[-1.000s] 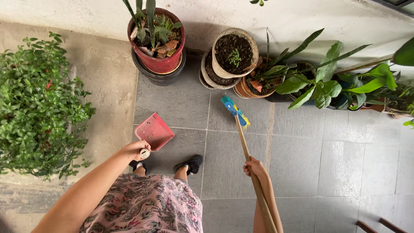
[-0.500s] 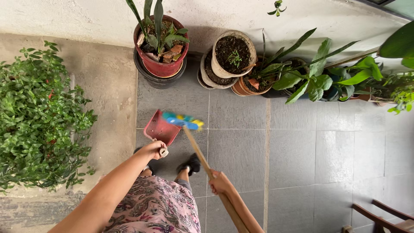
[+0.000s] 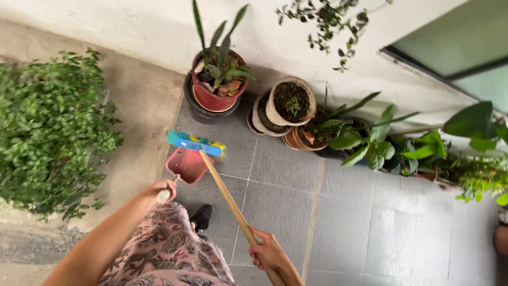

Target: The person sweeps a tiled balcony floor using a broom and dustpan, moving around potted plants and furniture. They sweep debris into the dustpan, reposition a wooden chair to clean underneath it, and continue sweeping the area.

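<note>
— Two hands busy? Changes?
— Left hand (image 3: 161,189) grips the red dustpan (image 3: 185,165) handle; right hand (image 3: 270,256) wraps the broom (image 3: 198,144), whose head has swung from mid-tile to the pan's mouth.

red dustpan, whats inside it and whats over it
The blue broom head lies across the far edge of the red dustpan, covering that edge. The visible pan surface looks bare; any dirt under the bristles cannot be seen. The left hand holds its handle.

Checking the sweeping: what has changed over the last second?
The broom head swung left from the floor near the pots to the mouth of the red dustpan. The right hand still grips the handle and the left hand the dustpan. The pots stayed put.
</note>
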